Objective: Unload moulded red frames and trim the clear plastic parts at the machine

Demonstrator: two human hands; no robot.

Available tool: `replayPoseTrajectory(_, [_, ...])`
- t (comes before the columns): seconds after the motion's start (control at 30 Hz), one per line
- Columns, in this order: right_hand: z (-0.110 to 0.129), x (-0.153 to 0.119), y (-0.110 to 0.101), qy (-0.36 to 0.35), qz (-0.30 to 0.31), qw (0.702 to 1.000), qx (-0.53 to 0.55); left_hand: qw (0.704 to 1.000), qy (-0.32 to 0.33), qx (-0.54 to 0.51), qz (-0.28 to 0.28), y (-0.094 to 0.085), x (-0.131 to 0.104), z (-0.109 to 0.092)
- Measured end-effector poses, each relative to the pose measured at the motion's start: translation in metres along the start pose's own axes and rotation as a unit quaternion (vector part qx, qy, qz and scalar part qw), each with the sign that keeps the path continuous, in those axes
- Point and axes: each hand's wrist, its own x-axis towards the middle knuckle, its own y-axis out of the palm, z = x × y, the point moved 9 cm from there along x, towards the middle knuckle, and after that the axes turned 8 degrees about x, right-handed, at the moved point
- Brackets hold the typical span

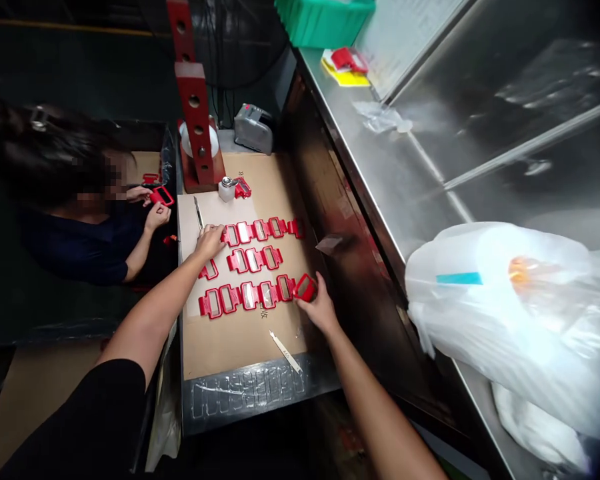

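Several red plastic frames with clear windows lie in three rows on a cardboard-covered table (220, 353); one frame (249, 295) sits mid-way along the front row. My right hand (320, 305) holds a red frame (306, 288) by its edge at the right end of that front row, with the fingers closed on it. At the left end of the back row, my left hand (211, 241) touches or grips the end red frame (229, 235); its fingertips are bent and close together. A single red frame (209, 269) lies just below my left hand.
A red stand (199, 127), small bottle (226, 189) and grey device (253, 128) are at the back. A knife (199, 212) and white strip (285, 351) lie on the cardboard. At left, a person (85, 233) handles a red frame. White bags (505, 300) fill the right counter.
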Motion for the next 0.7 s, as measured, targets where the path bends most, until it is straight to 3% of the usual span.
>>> replayPoseTrajectory(0.1, [0.027, 0.067, 0.017, -0.038, 0.028, 0.995, -0.093, 1.0, 0.004, -0.012, -0.028, -0.009, -0.005, -0.008])
replayPoseTrajectory(0.2, [0.045, 0.118, 0.037, -0.059, 0.066, 0.983, -0.16, 0.996, -0.003, -0.029, -0.084, -0.028, -0.038, -0.017])
replayPoseTrajectory(0.27, [0.053, 0.139, 0.049, -0.072, 0.097, 0.974, -0.19, 0.992, -0.012, -0.044, -0.121, -0.037, -0.082, -0.021])
replayPoseTrajectory(0.37, [0.06, 0.151, 0.062, -0.097, 0.132, 0.963, -0.216, 0.984, -0.047, -0.062, -0.161, -0.034, -0.177, -0.021])
replayPoseTrajectory(0.47, [0.062, 0.143, 0.064, -0.12, 0.121, 0.958, -0.232, 0.981, -0.082, -0.077, -0.16, -0.012, -0.277, -0.017])
replayPoseTrajectory(0.53, [0.054, 0.124, 0.055, -0.124, 0.084, 0.96, -0.238, 0.981, -0.095, -0.087, -0.143, 0.007, -0.334, -0.015])
replayPoseTrajectory(0.6, [0.034, 0.089, 0.039, -0.111, 0.042, 0.963, -0.243, 0.983, -0.102, -0.097, -0.117, 0.024, -0.376, -0.017])
replayPoseTrajectory(0.7, [-0.012, 0.013, 0.012, -0.071, 0.01, 0.963, -0.259, 0.985, -0.104, -0.114, -0.074, 0.044, -0.413, -0.027])
